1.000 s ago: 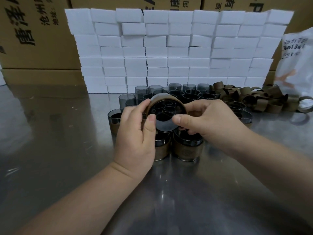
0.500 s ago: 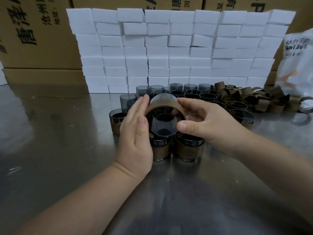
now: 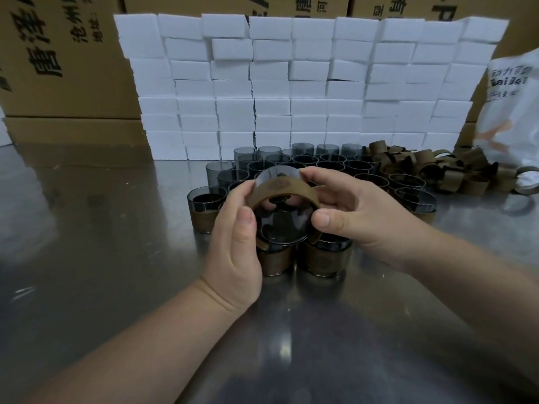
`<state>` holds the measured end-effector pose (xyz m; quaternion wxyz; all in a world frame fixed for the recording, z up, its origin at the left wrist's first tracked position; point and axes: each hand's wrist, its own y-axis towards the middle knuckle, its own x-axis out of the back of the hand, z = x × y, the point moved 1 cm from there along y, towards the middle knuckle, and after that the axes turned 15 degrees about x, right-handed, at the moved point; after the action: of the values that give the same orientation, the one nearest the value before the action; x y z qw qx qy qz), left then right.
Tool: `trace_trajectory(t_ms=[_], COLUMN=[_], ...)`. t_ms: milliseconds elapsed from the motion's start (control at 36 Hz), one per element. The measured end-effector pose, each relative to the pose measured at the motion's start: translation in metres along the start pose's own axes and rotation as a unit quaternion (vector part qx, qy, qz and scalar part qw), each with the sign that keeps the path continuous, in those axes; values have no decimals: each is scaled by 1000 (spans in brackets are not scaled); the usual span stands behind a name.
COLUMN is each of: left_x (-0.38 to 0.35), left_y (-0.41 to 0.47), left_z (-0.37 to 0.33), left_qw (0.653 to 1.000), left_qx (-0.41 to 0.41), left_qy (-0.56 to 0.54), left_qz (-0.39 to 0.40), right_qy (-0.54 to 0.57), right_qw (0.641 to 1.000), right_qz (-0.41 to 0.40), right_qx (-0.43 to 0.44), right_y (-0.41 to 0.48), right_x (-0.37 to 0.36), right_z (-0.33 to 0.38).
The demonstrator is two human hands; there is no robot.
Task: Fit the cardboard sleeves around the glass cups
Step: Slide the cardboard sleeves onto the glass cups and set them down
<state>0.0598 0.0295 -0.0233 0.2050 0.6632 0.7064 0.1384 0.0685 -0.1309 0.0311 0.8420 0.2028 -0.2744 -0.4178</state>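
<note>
A smoky grey glass cup (image 3: pixel 281 225) lies tipped on its side between my hands, one round end facing me. A brown cardboard sleeve (image 3: pixel 280 189) wraps round its upper half. My left hand (image 3: pixel 237 243) grips the cup and sleeve from the left, thumb on the near rim. My right hand (image 3: pixel 350 211) holds them from the right, fingers curled over the sleeve's top. Below stand sleeved cups (image 3: pixel 325 258), and bare grey cups (image 3: pixel 303 163) crowd behind.
A pile of loose cardboard sleeves (image 3: pixel 431 170) lies at the back right on the steel table (image 3: pixel 116 258). A wall of white foam blocks (image 3: pixel 291 83) stands behind the cups, with brown cartons (image 3: pixel 58 53) beyond it and a white bag (image 3: pixel 513 118) at the far right.
The cup has tipped so its end faces me more, and the sleeve has slid further over it. My right fingers moved over the sleeve's top; my left thumb shifted onto the near rim.
</note>
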Motion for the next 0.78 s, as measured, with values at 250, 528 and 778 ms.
trace_trajectory(t_ms=[250,528,778], left_x=[2,1,-1], left_y=[-1,-1,-2], left_z=[0,-3,-2], left_qw=[994,996,994], left_qx=[-75,-69,-63], left_qy=[65,43,93], left_qz=[-44,-22,-1], right_qy=[-3,20,-49], right_qw=[1000,999,999], right_qz=[-14,-25,6], right_qx=[0,-21,-17], right_y=[-1,0,-1], right_x=[0,1,-8], right_z=[2,4,9])
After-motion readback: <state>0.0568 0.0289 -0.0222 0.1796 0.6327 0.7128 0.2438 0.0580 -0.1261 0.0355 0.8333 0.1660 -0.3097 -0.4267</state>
